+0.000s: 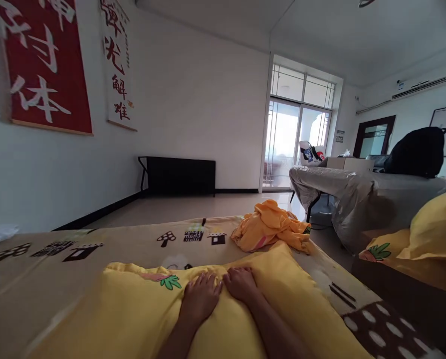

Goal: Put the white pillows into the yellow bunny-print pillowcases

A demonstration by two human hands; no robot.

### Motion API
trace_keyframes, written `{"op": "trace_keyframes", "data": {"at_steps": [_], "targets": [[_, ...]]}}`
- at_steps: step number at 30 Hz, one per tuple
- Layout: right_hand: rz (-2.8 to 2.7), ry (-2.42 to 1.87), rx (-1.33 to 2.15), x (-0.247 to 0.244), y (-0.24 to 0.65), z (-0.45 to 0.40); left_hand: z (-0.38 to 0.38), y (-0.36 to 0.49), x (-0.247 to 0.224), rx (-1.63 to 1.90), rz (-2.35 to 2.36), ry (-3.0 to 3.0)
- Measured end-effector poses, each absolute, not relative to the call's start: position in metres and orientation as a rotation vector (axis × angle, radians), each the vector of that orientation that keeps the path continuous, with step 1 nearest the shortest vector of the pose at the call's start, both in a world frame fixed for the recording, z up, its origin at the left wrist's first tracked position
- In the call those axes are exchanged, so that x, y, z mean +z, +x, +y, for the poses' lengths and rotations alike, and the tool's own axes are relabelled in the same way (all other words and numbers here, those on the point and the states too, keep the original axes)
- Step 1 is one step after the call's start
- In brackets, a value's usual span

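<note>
The near end of the yellow pillow (225, 326) runs out of the bottom of the frame, as do both forearms. Folds and knuckles hide the fingertips of the right hand (241, 285); whether the left hand (200, 297) pinches cloth is unclear. At upper left, the top edge crops the red scroll (39, 70). The right edge cuts the yellow cushion (438, 227). Print on the notice (340, 136), right of centre, is too small to read.
</note>
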State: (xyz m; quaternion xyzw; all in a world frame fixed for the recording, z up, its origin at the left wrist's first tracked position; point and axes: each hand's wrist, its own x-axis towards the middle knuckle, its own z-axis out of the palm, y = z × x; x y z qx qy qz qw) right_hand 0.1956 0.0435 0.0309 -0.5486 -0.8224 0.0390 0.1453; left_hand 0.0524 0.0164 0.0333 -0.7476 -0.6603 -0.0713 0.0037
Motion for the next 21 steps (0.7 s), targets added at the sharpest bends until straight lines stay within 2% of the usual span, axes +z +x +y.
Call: {"op": "trace_keyframes", "data": {"at_steps": [11,21], "targets": [[-2.34,-1.597,0.091,0.024,0.197,0.052,0.021,0.048,0.027,-0.264,-2.045,-2.319],[-2.34,-1.594,0.089,0.037,0.203,0.04,0.034,0.013,0.013,-0.508,-1.997,-2.385]]}}
